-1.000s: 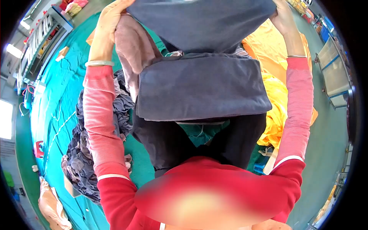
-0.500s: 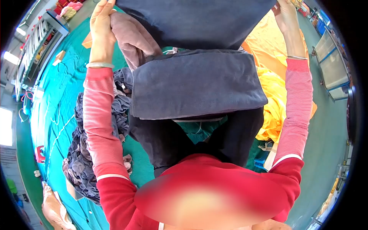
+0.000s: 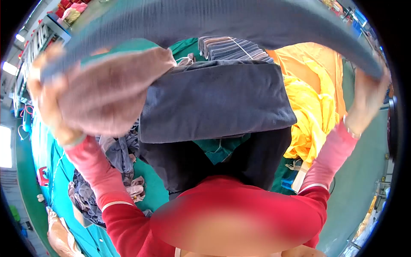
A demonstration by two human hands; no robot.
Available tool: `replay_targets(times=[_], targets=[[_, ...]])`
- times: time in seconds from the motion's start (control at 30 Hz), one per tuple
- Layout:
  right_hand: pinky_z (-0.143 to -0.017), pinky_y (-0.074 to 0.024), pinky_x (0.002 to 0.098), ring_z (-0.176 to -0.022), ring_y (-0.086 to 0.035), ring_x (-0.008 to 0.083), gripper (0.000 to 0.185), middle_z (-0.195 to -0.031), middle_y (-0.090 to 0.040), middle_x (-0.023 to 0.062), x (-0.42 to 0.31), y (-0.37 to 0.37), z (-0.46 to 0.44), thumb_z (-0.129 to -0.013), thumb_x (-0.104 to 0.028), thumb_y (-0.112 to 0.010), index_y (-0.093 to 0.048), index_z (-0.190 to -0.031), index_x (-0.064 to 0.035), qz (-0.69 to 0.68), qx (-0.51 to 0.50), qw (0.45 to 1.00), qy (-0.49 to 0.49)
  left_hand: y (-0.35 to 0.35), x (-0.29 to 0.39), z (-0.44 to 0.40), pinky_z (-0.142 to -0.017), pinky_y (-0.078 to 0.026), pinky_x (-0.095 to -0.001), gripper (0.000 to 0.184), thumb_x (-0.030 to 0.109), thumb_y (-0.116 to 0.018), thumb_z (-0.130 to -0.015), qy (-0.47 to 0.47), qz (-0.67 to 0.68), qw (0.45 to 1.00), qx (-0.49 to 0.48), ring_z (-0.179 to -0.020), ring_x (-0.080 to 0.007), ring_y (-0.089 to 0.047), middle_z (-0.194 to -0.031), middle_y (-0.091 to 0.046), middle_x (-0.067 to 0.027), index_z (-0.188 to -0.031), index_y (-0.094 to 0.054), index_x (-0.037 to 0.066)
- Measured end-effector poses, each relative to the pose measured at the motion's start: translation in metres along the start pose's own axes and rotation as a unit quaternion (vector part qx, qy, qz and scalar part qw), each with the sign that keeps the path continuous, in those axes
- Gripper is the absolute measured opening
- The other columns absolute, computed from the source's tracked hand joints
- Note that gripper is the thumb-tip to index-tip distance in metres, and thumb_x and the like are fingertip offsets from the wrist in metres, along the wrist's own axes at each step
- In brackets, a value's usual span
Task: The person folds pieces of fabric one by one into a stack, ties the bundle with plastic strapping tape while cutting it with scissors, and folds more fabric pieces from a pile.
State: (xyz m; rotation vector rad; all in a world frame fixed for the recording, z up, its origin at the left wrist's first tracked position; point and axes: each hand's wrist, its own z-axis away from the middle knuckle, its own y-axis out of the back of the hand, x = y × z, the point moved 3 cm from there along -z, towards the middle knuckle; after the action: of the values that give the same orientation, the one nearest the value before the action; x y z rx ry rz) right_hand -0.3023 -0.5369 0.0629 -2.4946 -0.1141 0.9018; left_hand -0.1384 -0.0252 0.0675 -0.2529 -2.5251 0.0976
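- Gray cloth, one: stretched across the top of our view, above and beyond our lap, sagging into an arch; its far edge is out of frame.
- Left hand: grip closed on the cloth's left end; fingers blurred, exact hold unclear.
- Right hand: grip closed on the cloth's right end, arms set wide.
- Brown cloth, one: hanging bunched beside the left hand; we cannot tell whether it is held, draped, or joined to the gray cloth.
- Folded cloth, one: flat across our legs, edges fairly straight, touched by neither hand.
- Stack, one: folded striped layers just beyond the folded cloth, a white string across it.
- Heap, one: crumpled dark cloths at our left, on the green sheet.
- Yellow cloth and orange cloth: loose, at our right.
- Step in hand, as we judge it: spreading the gray cloth and drawing it out by its ends.
- Next move, by our reckoning, calls for even tension, both ends kept level, and the brown cloth clear of the gray.
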Motion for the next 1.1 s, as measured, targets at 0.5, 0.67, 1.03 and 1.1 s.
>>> replay_targets(times=[0.5,0.67,1.03,1.1], targets=[[-0.082,-0.0449,0.0252,-0.097,-0.056,0.0109,0.034,-0.106,-0.061,0.0055,0.108,0.033,0.060,-0.091,-0.022,-0.059,-0.058,-0.117,0.0010,0.317,0.036,0.909,-0.267,-0.035,-0.077,0.023,-0.060,-0.040,-0.0179,0.018,0.003,-0.069,-0.076,0.173,-0.267,0.914,-0.251,-0.073,-0.0014,-0.052,-0.086,-0.063,0.0009,-0.094,-0.064,0.001],[-0.078,-0.0474,0.0247,-0.101,-0.055,0.0110,0.057,-0.117,-0.056,0.0052,0.121,0.013,0.117,-0.090,-0.035,-0.060,-0.043,-0.136,-0.0055,0.328,-0.021,0.812,-0.482,-0.045,-0.063,0.056,-0.068,-0.047,-0.0316,0.052,0.015,-0.081,-0.055,0.088,-0.317,0.792,-0.515,-0.076,-0.0209,-0.058,-0.088,-0.057,-0.0070,-0.105,-0.065,0.009],[-0.085,-0.0488,0.0230,-0.097,-0.061,0.0102,0.052,-0.121,-0.057,0.0104,0.104,-0.031,0.091,-0.088,-0.005,-0.055,-0.040,-0.137,-0.0002,0.197,0.064,0.907,-0.368,-0.070,-0.051,0.082,-0.054,-0.050,-0.0365,0.013,0.011,-0.063,-0.067,-0.108,-0.538,0.608,-0.574,-0.065,-0.0269,-0.061,-0.079,-0.054,-0.0075,-0.076,-0.055,0.007],[-0.086,-0.0486,0.0244,-0.099,-0.060,0.0111,0.051,-0.121,-0.056,0.0100,0.102,-0.035,0.083,-0.088,-0.005,-0.055,-0.040,-0.137,-0.0003,0.205,0.027,0.916,-0.344,-0.069,-0.042,0.064,-0.055,-0.049,-0.0380,0.011,0.010,-0.061,-0.068,-0.105,-0.551,0.615,-0.553,-0.067,-0.0279,-0.061,-0.080,-0.055,-0.0091,-0.075,-0.053,0.006]])
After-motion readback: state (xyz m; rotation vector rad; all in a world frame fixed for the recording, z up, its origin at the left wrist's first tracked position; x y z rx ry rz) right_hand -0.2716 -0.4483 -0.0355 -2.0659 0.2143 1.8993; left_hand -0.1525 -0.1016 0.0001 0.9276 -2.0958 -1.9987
